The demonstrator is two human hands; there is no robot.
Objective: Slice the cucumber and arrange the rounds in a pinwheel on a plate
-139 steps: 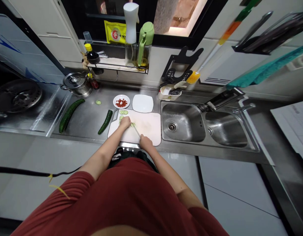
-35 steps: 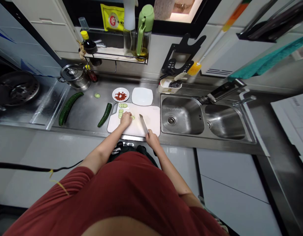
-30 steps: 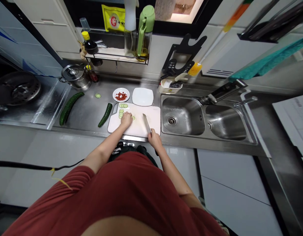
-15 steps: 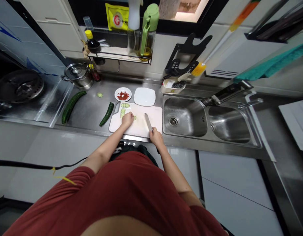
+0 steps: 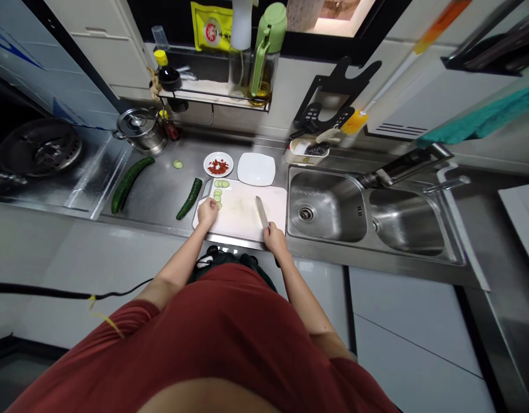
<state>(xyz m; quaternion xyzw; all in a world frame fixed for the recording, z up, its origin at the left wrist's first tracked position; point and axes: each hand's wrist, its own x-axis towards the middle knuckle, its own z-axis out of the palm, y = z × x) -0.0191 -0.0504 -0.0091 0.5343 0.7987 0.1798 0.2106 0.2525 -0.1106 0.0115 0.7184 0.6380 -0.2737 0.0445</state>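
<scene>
On the white cutting board (image 5: 242, 221), my left hand (image 5: 207, 213) is at the left side, its fingers pinched on the edge of a cucumber slice (image 5: 219, 205). Just above it lie more cucumber slices (image 5: 218, 194) in a short column, and a row of several slices (image 5: 222, 183) overlaps near the top edge. My right hand (image 5: 275, 237) is closed around the handle of a kitchen knife (image 5: 262, 212), whose blade points up and left over the board. Left of the board rests a cut piece of cucumber (image 5: 189, 198).
Behind the board stand a plate of chopped red pieces (image 5: 212, 171) and a white square plate (image 5: 256, 170). A whole cucumber (image 5: 129, 184), a cucumber end (image 5: 177, 164) and a lidded pot (image 5: 139, 131) are further left. A double sink (image 5: 328, 229) lies right.
My left hand has moved left across the board with the cucumber slice, up to the column of slices. My right hand keeps the knife in nearly the same place.
</scene>
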